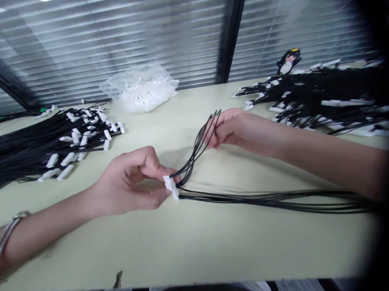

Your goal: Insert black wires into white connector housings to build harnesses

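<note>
Between the thumb and fingers of my left hand (134, 183) is a white connector (171, 187), held just over the table. Several thin black wires (266, 198) run from it to the right, past my right forearm. Other black wires (194, 156) bend upward from the same connector towards my right hand (226, 127). The fingers of that hand are curled closed around the upper part of these wires. Its fingertips are partly hidden behind the wires, and the wires' far ends do not show clearly.
Black cables with white connectors (84, 133) are heaped at the left. Another cable pile (314, 95) lies at the back right, with a penguin figure (288, 62) behind it. A clear plastic bag (145, 91) of small white parts stands by the window blinds. The table's front edge is below.
</note>
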Tool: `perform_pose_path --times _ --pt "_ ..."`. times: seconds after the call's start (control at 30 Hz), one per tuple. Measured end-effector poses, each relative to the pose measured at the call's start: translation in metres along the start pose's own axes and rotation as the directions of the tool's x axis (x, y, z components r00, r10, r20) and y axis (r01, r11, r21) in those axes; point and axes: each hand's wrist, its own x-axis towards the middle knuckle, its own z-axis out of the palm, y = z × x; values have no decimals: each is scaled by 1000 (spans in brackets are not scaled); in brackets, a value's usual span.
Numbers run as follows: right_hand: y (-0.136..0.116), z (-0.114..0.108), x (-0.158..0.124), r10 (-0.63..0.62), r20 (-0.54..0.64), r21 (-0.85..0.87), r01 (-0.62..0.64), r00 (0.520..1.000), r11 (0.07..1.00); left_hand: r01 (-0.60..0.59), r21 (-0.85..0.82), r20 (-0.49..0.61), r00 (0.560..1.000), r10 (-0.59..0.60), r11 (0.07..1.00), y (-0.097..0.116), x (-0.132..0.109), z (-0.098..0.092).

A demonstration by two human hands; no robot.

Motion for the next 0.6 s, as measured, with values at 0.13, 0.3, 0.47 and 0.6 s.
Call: perform_pose_path --times 0.13,0.3,0.47,0.6 --pt "-11 -6 -7 25 147 -119 -8 989 993 67 -102 -8 998 -68 992 -1 4 1" --pt "-23 21 -17 175 413 -428 21 894 904 68 -77 -3 998 -68 995 -2 5 -1" --pt "-25 37 -24 175 369 -470 21 913 882 64 -36 11 998 -63 997 -1 4 -2" --pt "-22 36 -27 173 342 -436 -7 924 900 60 -26 16 998 -59 998 -1 3 -2"
